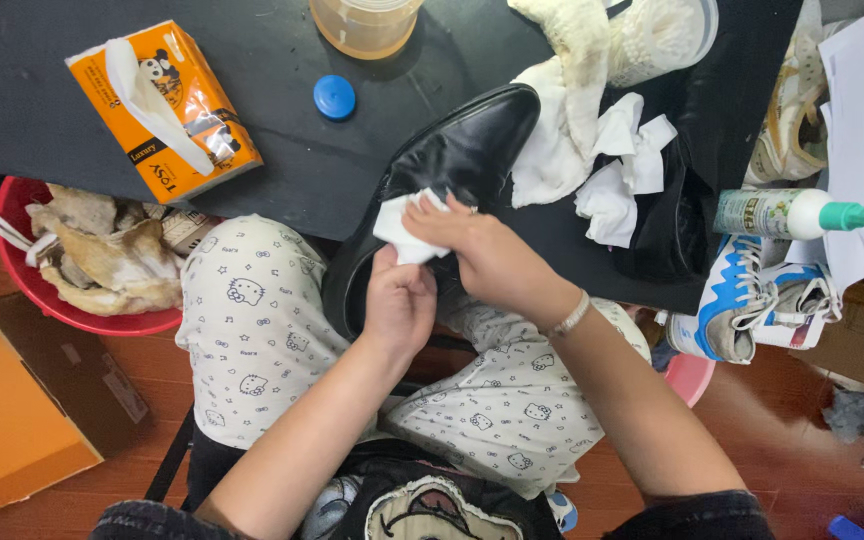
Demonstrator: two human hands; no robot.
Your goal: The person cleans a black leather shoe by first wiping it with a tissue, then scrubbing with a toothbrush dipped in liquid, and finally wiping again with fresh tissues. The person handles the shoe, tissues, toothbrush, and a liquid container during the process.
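A shiny black leather shoe point(472, 145) rests half on my lap and half on the black table point(272, 60), toe pointing away. My left hand point(399, 303) grips the shoe's heel end. My right hand point(477, 240) presses a white tissue point(399, 228) against the shoe's upper. A bracelet sits on my right wrist.
An orange tissue pack point(164, 108) lies at the table's left, with a blue cap point(334, 97) and a yellowish jar point(365, 22) beyond. White cloths point(577, 110) and crumpled tissues point(620, 170) lie right of the shoe. A spray bottle point(792, 213), sneakers point(752, 295), a red basin point(62, 300) and an orange box point(12, 410) surround me.
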